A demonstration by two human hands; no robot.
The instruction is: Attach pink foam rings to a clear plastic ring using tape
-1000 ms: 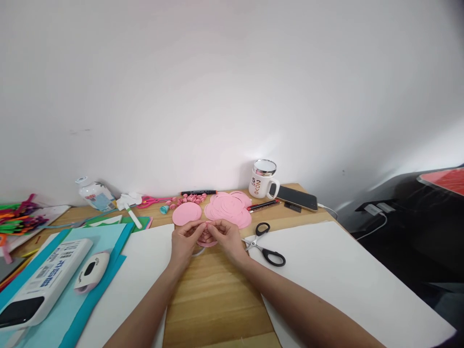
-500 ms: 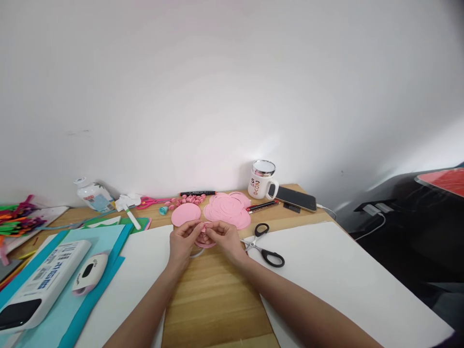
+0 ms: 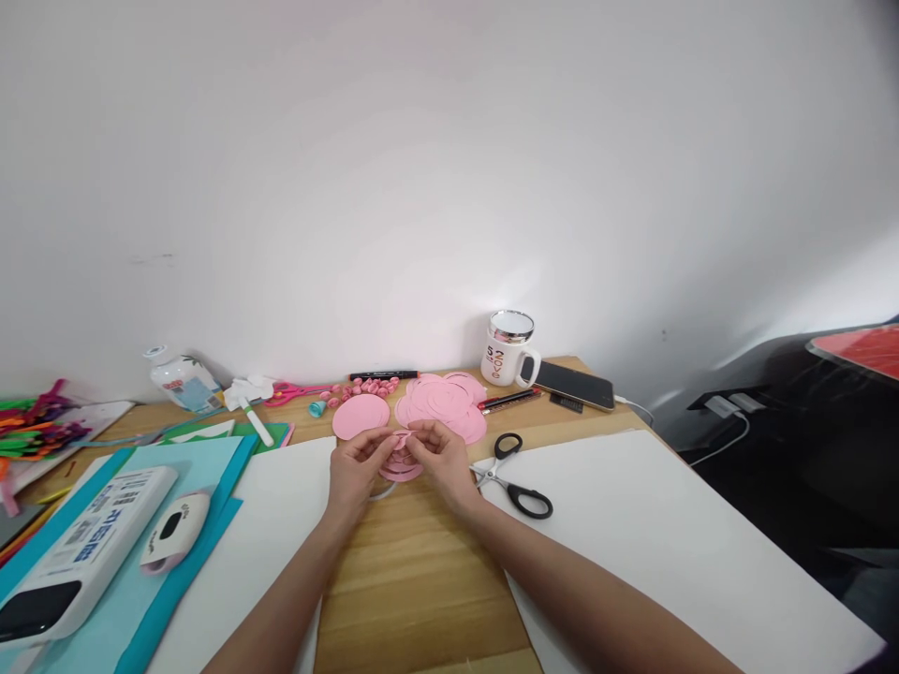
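Both of my hands meet over the wooden desk (image 3: pixel 414 571) and pinch a pink paper spiral (image 3: pixel 400 461) between their fingertips. My left hand (image 3: pixel 356 465) grips its left side, my right hand (image 3: pixel 439 457) grips its upper right side, fingers curled. Just behind them lie a pink paper circle (image 3: pixel 361 416) and a pile of cut pink spirals (image 3: pixel 442 404). Several small rolled pink paper roses (image 3: pixel 365 385) sit further back. Black-handled scissors (image 3: pixel 511 476) lie right of my right hand.
White sheets (image 3: pixel 660 534) flank the bare wood; blue paper (image 3: pixel 189 459) lies left with a white box (image 3: pixel 84 548) and a small white device (image 3: pixel 174 529). A mug (image 3: pixel 507 349), phone (image 3: pixel 572 383), pens, pink scissors (image 3: pixel 295 388), bottle (image 3: pixel 179 376) and coloured strips (image 3: pixel 35 426) line the back.
My fingers have shifted slightly on the pink spiral, the right hand moving a little up and back. Everything else lies as before.
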